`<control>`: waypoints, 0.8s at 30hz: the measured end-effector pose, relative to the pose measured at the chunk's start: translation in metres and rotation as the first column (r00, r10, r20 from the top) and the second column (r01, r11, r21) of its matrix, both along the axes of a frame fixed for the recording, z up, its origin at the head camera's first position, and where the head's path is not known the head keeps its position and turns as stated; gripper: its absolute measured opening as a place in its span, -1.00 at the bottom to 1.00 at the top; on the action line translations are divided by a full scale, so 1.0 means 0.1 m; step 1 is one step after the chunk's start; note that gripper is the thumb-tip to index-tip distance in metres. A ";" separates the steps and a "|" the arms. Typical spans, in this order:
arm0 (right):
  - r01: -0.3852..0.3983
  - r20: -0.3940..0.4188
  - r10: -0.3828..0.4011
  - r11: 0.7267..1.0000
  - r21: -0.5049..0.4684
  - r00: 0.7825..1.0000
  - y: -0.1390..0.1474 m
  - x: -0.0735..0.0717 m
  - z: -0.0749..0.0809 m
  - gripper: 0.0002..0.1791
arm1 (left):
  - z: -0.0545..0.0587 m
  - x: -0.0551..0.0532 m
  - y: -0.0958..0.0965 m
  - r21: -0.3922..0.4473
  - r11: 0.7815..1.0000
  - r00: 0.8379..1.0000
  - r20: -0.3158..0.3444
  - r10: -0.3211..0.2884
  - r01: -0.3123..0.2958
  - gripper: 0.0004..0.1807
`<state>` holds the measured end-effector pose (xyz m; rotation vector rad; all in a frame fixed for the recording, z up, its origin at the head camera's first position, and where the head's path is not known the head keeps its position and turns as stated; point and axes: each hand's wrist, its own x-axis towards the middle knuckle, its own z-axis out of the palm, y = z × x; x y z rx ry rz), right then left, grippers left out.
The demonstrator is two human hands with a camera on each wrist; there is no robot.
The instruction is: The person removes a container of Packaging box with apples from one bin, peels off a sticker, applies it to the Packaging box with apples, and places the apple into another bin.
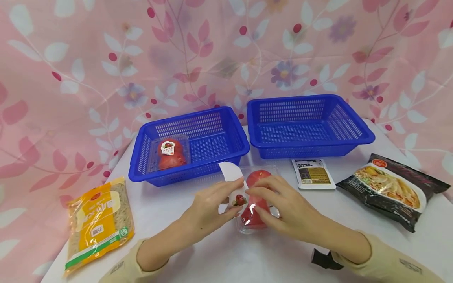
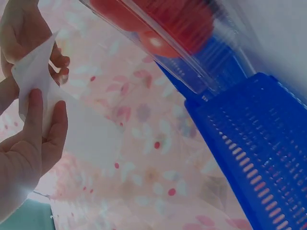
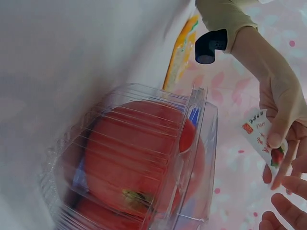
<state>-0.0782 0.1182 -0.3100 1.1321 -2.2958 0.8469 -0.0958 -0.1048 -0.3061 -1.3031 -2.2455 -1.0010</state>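
My left hand pinches a white label sheet printed with a red fruit, between thumb and fingers. In the right wrist view the label shows its printed face; its blank back faces the left wrist camera. My right hand hovers over the clear plastic box, its fingers loosely bent close to the label's edge; contact is hard to tell. Beneath both hands lies that clear plastic box with red tomatoes inside, partly hidden by the hands.
Behind stand two blue baskets; the left basket holds another labelled box of tomatoes, beside the right basket. A yellow grain bag lies at left. At right are a small flat packet and a black noodle bag.
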 end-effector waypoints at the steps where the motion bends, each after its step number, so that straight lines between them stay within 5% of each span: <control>1: 0.008 -0.002 -0.008 1.000 -0.010 1.000 -0.01 -0.01 0.00 -0.70 | 0.00 0.00 0.02 0.002 1.000 1.000 -0.021 -0.008 0.008 -0.30; 9: 0.034 -0.018 -0.035 0.996 -0.079 0.999 -0.04 -0.07 -0.01 -0.66 | 0.01 0.00 0.13 -0.003 1.000 0.989 -0.149 -0.009 0.009 -0.28; 24: -0.005 -0.017 0.003 0.990 -0.144 1.000 -0.09 -0.07 -0.01 -0.69 | 0.03 0.02 0.16 -0.048 0.999 0.992 -0.128 0.003 -0.009 -0.30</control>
